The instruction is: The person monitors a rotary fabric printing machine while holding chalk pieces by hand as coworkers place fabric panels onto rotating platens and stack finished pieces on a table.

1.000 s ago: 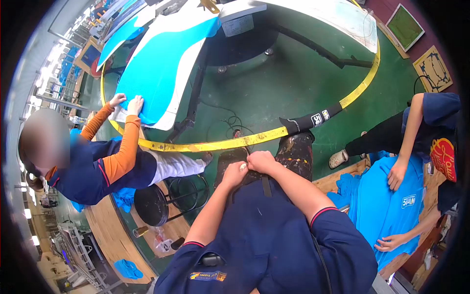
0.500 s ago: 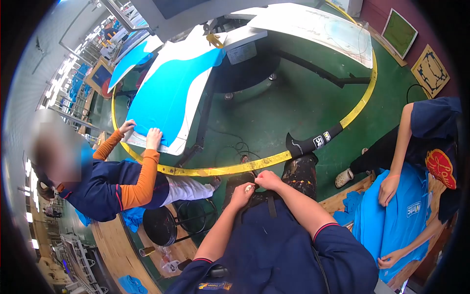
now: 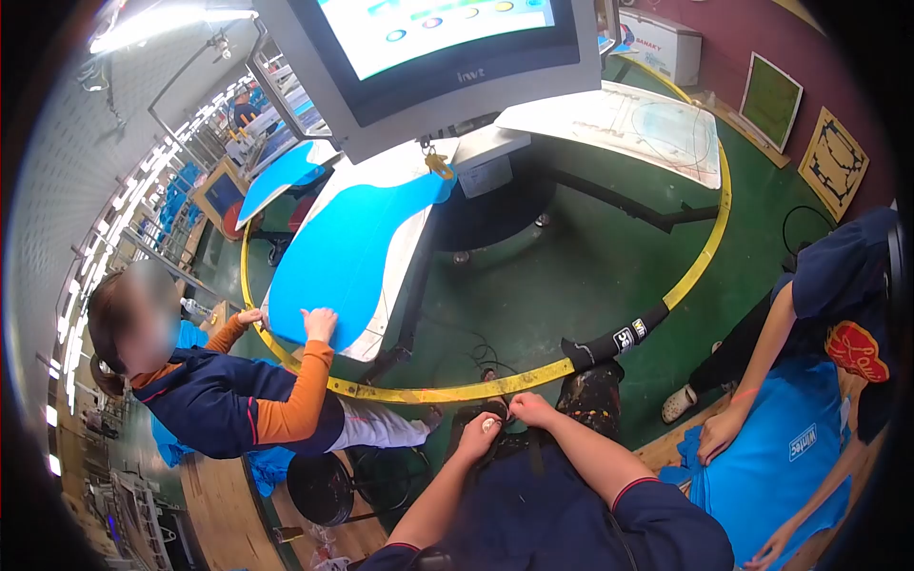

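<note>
The left hand [image 3: 477, 439] is curled closed above the lap, a small pale thing [image 3: 488, 424] showing by its thumb, too small to make out; the right hand [image 3: 531, 409], just beside it, is loosely fisted, and whether it grips anything I cannot tell; just beyond both curves a yellow rail [image 3: 447, 394], a black sleeve [image 3: 617, 341] around it to the right; farther left, a co-worker's hand [image 3: 321, 325] touches blue fabric [image 3: 333, 252] on a white board [image 3: 397, 287]; at near right lies more blue cloth [image 3: 762, 466].
</note>
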